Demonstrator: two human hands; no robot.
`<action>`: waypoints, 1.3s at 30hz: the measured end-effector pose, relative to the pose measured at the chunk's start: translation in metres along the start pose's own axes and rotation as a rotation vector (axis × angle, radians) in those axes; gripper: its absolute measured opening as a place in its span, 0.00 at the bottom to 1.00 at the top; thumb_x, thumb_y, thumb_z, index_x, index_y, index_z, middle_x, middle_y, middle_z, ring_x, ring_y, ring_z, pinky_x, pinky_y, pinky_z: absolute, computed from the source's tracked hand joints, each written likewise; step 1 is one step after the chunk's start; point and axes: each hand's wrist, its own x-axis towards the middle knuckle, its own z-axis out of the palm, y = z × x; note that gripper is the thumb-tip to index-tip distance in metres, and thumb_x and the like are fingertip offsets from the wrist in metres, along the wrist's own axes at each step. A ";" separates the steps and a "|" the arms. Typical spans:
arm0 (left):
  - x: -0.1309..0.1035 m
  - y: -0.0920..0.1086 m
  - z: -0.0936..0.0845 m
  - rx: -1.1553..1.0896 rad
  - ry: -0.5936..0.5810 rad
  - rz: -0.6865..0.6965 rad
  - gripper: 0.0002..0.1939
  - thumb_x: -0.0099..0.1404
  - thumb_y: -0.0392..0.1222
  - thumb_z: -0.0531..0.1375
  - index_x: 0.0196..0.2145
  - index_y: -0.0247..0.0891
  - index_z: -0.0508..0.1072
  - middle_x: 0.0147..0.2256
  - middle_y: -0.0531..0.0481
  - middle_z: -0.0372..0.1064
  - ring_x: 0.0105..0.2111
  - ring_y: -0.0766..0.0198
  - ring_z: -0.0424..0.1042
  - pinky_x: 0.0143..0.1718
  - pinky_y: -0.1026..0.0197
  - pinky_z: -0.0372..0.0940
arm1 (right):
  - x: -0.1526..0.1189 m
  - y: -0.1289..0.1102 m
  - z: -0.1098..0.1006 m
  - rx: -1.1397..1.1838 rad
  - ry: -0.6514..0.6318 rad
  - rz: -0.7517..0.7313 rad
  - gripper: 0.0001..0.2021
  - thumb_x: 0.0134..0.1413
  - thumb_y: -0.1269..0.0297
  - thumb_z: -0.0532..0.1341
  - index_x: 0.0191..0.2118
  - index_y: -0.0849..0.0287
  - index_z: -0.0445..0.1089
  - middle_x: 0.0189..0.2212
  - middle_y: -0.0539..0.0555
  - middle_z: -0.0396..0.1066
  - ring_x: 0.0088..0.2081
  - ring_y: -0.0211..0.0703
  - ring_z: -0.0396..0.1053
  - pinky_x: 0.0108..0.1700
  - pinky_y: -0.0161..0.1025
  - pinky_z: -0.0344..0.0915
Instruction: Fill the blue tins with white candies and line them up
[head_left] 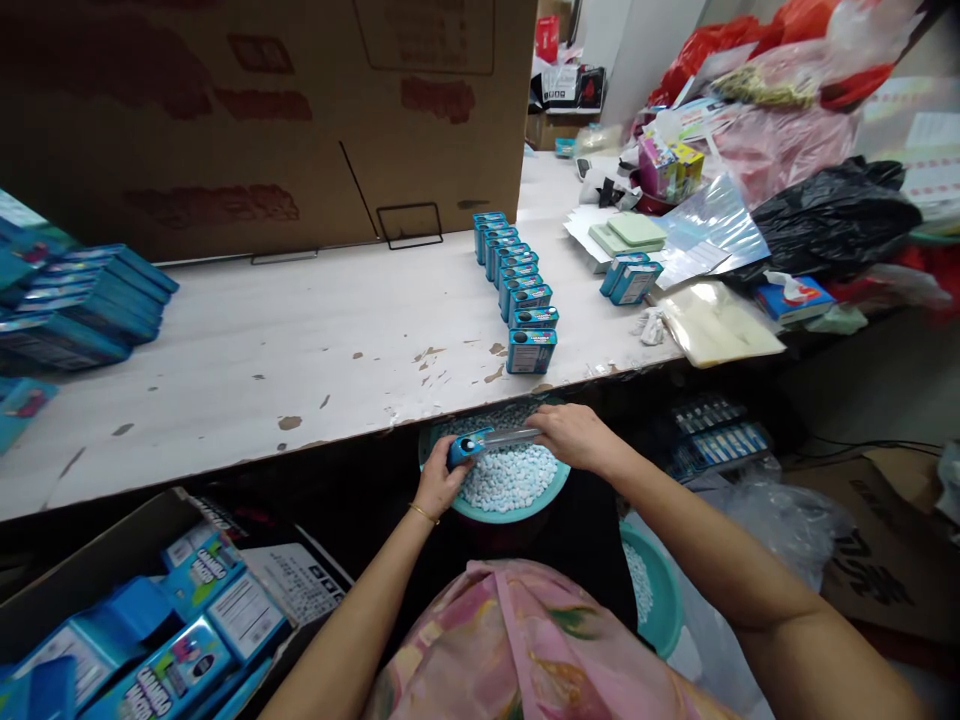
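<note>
Pink floral clothing (517, 640) is occupying the foreground. Beyond, a white bench (300, 340) is carrying blue boxes (527, 300). Below its edge, a teal basin (517, 517) is holding pale pellets (510, 483); above them, the right hand (574, 435) is gripping a clear tube (511, 437) against the blue container (461, 449) the left hand (437, 482) is clasping.

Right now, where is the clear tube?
Below the head view's centre, the clear tube runs from the right hand to the box in the left hand, over a bowl.

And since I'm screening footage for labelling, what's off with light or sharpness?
Head view: bright white tabletop, deep shadow beneath; glare on the clear plastic sheet; left-edge blue boxes stretched and soft; print on the held blue box unreadable.
</note>
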 end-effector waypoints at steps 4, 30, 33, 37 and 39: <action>0.000 -0.012 -0.004 -0.218 0.000 -0.129 0.20 0.49 0.45 0.59 0.40 0.37 0.62 0.36 0.49 0.64 0.38 0.62 0.64 0.44 0.56 0.59 | -0.008 0.034 0.047 0.002 -0.064 0.135 0.12 0.53 0.63 0.52 0.43 0.54 0.63 0.39 0.54 0.68 0.40 0.42 0.66 0.38 0.35 0.58; -0.006 0.002 -0.008 -0.058 0.064 -0.089 0.19 0.50 0.45 0.58 0.40 0.38 0.61 0.34 0.51 0.64 0.34 0.63 0.65 0.40 0.59 0.59 | 0.004 0.018 0.059 0.615 0.152 0.052 0.13 0.49 0.65 0.55 0.43 0.56 0.66 0.41 0.51 0.69 0.42 0.40 0.65 0.42 0.35 0.59; -0.004 0.012 0.001 0.009 0.023 -0.062 0.17 0.51 0.44 0.56 0.40 0.38 0.61 0.33 0.51 0.64 0.34 0.63 0.64 0.39 0.60 0.59 | 0.003 0.008 0.032 0.429 0.096 0.014 0.14 0.50 0.62 0.54 0.44 0.53 0.66 0.43 0.50 0.68 0.44 0.42 0.64 0.43 0.35 0.59; -0.005 0.015 0.006 0.005 0.023 -0.058 0.17 0.50 0.42 0.56 0.39 0.38 0.63 0.32 0.50 0.64 0.34 0.62 0.64 0.40 0.58 0.58 | 0.004 -0.009 0.006 0.162 -0.013 0.022 0.14 0.51 0.61 0.52 0.44 0.51 0.66 0.42 0.52 0.68 0.43 0.44 0.65 0.41 0.37 0.59; -0.005 0.014 0.006 -0.026 0.035 -0.053 0.17 0.49 0.42 0.57 0.39 0.39 0.64 0.32 0.50 0.64 0.34 0.61 0.64 0.41 0.57 0.58 | 0.005 -0.017 -0.002 0.083 -0.053 0.011 0.14 0.52 0.60 0.51 0.43 0.52 0.66 0.41 0.54 0.68 0.41 0.44 0.65 0.40 0.37 0.59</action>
